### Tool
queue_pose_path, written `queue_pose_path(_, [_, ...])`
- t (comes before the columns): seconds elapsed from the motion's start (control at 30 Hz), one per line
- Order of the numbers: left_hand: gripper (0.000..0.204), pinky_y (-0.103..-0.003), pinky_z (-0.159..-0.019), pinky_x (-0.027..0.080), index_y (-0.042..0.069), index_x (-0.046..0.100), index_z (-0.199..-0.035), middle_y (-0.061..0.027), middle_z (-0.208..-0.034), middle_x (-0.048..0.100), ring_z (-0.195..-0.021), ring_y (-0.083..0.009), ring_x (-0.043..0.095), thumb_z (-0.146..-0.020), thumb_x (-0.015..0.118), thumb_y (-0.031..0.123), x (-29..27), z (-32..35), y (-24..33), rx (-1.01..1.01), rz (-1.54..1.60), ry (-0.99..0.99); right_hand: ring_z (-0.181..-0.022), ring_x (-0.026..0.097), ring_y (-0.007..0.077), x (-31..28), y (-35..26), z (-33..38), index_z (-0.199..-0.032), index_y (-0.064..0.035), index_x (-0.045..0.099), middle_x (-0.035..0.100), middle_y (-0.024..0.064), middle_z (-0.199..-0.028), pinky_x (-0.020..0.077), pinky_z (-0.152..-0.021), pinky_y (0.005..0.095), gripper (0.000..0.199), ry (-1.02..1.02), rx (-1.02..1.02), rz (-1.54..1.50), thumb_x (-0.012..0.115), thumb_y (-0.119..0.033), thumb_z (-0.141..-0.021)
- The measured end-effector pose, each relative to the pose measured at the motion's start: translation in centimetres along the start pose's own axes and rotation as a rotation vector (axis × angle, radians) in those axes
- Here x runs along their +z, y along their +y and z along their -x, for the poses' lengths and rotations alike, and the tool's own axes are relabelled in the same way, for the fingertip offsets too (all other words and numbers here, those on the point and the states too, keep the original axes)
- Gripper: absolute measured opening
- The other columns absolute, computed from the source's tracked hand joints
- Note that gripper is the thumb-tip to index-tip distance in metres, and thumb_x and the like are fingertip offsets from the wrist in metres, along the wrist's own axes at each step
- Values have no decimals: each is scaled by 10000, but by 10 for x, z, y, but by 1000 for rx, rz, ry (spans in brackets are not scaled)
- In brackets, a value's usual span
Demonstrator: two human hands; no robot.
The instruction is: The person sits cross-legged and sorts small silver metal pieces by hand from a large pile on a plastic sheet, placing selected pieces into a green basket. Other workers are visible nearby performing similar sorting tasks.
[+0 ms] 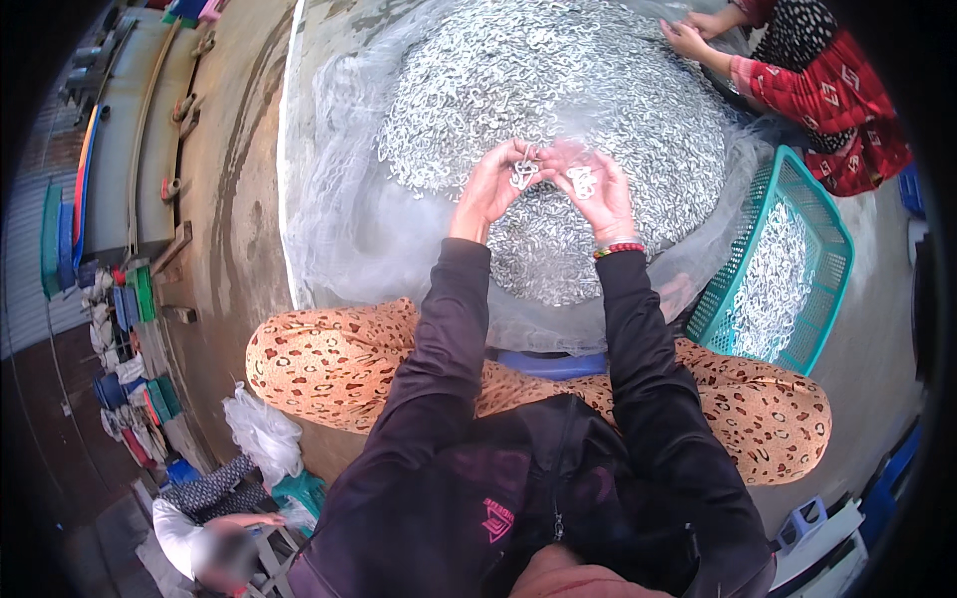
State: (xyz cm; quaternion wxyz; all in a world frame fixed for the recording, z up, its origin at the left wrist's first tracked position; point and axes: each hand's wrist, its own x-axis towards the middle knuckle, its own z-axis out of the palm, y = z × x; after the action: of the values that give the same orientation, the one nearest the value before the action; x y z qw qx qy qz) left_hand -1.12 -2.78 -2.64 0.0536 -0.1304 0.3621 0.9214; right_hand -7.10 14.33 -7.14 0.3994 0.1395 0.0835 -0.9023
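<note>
A broad heap of small silvery-white curled pieces, which look like small fish (558,80), lies on pale netting (349,209) in front of me. Above its near part, my left hand (490,189) is closed, with a few of the pieces between its fingertips. My right hand (606,199) is turned palm up beside it, its fingers curled round several more pieces. The fingertips of both hands nearly meet. A red beaded bracelet (618,248) circles my right wrist.
A green plastic basket (842,261) with more of the pieces stands to my right. At the far right, another person's hands (688,35) are over the heap's edge. My crossed legs (324,364) border the netting. A person (179,538) sits behind at lower left, near white plastic bags (261,431).
</note>
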Motion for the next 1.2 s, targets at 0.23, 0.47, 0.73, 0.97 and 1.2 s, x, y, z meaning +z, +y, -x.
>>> queue_pose_path(0.23, [353, -375, -944, 384, 6, 654, -996, -147, -1121, 607, -1122, -252, 511, -887, 419, 245, 67, -7, -15, 125, -1215, -75, -1159, 389, 216, -8, 6, 7, -1071, -70, 539, 558, 60, -1100, 348, -925, 518, 364, 229, -47, 165, 431, -384, -920])
queue_pose_path(0.47, [361, -321, -839, 458, 59, 661, -1018, -103, -1049, 644, -988, -205, 599, -911, 422, 308, 38, -22, 8, 453, -1644, 225, -1036, 545, 405, -5, -29, 23, -1170, -11, 491, 521, 231, -1157, 446, -901, 560, 326, 60, -112, -147, 515, -192, -899])
queue_pose_path(0.73, [559, -448, -865, 456, 60, 451, -1281, -130, -1188, 536, -1072, -280, 526, -852, 585, 393, -135, 36, -1, 16, -635, 703, -968, 586, 304, 10, -176, 181, -1069, 69, 563, 597, 223, -1043, 474, -879, 413, 288, 163, -999, 718, 529, -126, -860])
queue_pose_path(0.97, [501, -340, -768, 467, 32, 585, -1119, -129, -935, 627, -874, -249, 594, -673, 726, 210, -209, 0, -47, -44, -1022, 987, -1309, 246, 388, -30, -245, 225, -1362, -238, 397, 330, 215, -1391, 291, -1035, 491, 789, 1917, -704, 1637, 743, -422, -678])
queue_pose_path(1.2, [858, -419, -1040, 275, 133, 522, -1244, -121, -1279, 468, -1216, -252, 414, -464, 873, 183, -145, -11, -65, 77, -1496, 830, -1081, 522, 245, -10, -186, 85, -1315, -9, 412, 527, 179, -1206, 387, -947, 331, 603, 444, -1161, 1818, 673, -82, -776])
